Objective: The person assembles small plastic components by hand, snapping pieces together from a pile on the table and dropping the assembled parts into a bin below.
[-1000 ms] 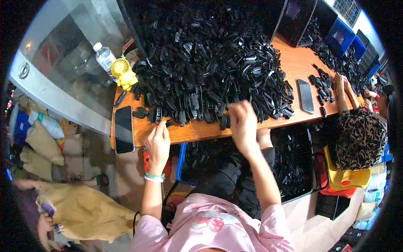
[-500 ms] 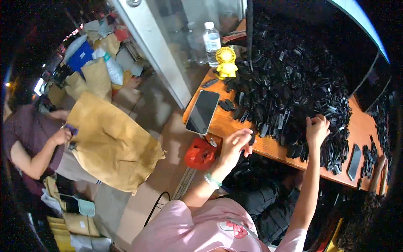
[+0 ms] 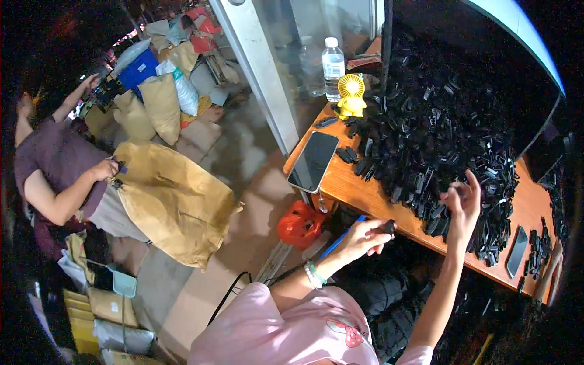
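Note:
A big heap of small black plastic parts (image 3: 444,140) covers an orange wooden table (image 3: 347,188). My left hand (image 3: 365,236) hovers in front of the table's near edge, pinching one small black part (image 3: 388,227) between its fingertips. My right hand (image 3: 463,204) is raised over the near side of the heap with fingers curled; it seems to pinch a small dark piece, though that is hard to make out. A beaded bracelet sits on my left wrist.
A dark phone (image 3: 314,161) lies on the table's left corner, a yellow mini fan (image 3: 351,95) and a water bottle (image 3: 333,67) behind it. Another phone (image 3: 517,251) lies at right. A red object (image 3: 299,223) sits under the table. Another person (image 3: 55,176) handles a tan sack (image 3: 173,201) at left.
The view has swung left, showing the floor and the other person. My left hand has come off the table edge with a black part; my right hand has lifted above the heap.

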Demonstrator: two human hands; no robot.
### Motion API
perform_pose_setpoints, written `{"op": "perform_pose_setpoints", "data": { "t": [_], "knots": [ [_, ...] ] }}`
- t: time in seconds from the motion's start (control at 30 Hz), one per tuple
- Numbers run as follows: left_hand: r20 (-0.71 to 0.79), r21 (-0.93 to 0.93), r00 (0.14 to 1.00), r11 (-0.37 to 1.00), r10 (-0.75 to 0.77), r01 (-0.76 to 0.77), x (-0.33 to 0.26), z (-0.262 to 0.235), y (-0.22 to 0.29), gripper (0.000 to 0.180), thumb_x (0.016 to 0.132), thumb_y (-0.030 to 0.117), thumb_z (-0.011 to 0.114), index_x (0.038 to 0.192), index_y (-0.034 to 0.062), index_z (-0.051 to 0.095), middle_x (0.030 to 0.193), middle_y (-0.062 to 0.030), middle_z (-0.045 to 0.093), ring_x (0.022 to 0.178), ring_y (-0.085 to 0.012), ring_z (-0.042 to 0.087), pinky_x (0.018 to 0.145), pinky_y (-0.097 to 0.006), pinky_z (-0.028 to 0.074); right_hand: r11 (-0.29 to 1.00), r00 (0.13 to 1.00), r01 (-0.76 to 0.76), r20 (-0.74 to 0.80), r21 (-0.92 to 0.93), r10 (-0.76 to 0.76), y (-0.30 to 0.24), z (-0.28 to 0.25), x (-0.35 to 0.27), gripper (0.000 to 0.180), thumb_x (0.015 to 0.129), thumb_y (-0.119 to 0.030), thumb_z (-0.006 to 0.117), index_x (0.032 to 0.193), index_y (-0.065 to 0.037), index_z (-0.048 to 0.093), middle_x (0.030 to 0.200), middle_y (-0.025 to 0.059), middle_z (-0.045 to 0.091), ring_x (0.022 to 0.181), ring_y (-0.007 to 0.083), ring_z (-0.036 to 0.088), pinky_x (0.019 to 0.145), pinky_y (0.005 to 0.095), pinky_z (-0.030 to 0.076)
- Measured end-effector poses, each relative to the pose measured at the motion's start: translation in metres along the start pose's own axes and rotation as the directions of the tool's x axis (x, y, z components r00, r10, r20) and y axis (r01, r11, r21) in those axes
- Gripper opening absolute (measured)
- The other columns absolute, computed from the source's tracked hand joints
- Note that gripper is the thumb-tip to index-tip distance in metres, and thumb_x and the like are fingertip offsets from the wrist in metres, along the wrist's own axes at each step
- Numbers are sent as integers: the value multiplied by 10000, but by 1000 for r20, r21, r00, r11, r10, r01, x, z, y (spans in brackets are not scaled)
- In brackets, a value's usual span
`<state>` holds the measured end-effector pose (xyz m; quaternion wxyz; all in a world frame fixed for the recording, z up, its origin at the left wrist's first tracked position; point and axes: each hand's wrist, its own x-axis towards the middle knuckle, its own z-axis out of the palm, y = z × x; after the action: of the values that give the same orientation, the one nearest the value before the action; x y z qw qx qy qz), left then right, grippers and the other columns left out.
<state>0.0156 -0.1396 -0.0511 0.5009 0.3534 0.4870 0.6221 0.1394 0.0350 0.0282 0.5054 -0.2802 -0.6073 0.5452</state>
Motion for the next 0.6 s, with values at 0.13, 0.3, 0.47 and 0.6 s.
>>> {"op": "perform_pose_setpoints", "data": {
  "t": [0.13, 0.3, 0.47, 0.6],
  "knots": [
    [-22, 197, 980, 962, 196, -188, -12, 3, 2, 305, 920, 128, 525, 1208, 27, 513, 896, -40, 622, 574, -65, 541, 469, -197, 424, 999, 958, 5, 286, 48, -19, -11, 16, -42, 410, 855, -46, 566, 1248, 8, 462, 955, 84, 557, 711, 149, 583, 657, 266, 497],
    [-694, 421, 449, 824, 562, -380, -34, -78, 82, 500, 906, 148, 540, 1346, 73, 315, 718, -12, 557, 466, -25, 423, 401, -167, 354, 969, 930, -220, 325, 110, 174, 10, -18, -88, 328, 915, -127, 516, 1184, 61, 507, 974, 129, 588, 725, 182, 594, 661, 303, 515],
    [-891, 354, 174, 881, 420, -313, -76, -277, 159, 876, 805, 144, 657, 1435, 104, 50, 695, -128, 610, 359, -102, 412, 310, -225, 294, 926, 865, -350, 429, 144, 260, 22, -24, -118, 302, 943, -137, 466, 1153, 70, 532, 1015, 161, 595, 757, 204, 618, 676, 325, 537],
    [-933, 338, 57, 920, 355, -200, -76, -341, 173, 794, 818, 121, 627, 1419, 108, 108, 677, -133, 601, 345, -117, 409, 297, -234, 281, 919, 807, -390, 502, 58, 311, 20, -14, -130, 320, 944, -152, 459, 1151, 83, 524, 1022, 169, 601, 771, 206, 623, 686, 329, 541]
  ]
}}
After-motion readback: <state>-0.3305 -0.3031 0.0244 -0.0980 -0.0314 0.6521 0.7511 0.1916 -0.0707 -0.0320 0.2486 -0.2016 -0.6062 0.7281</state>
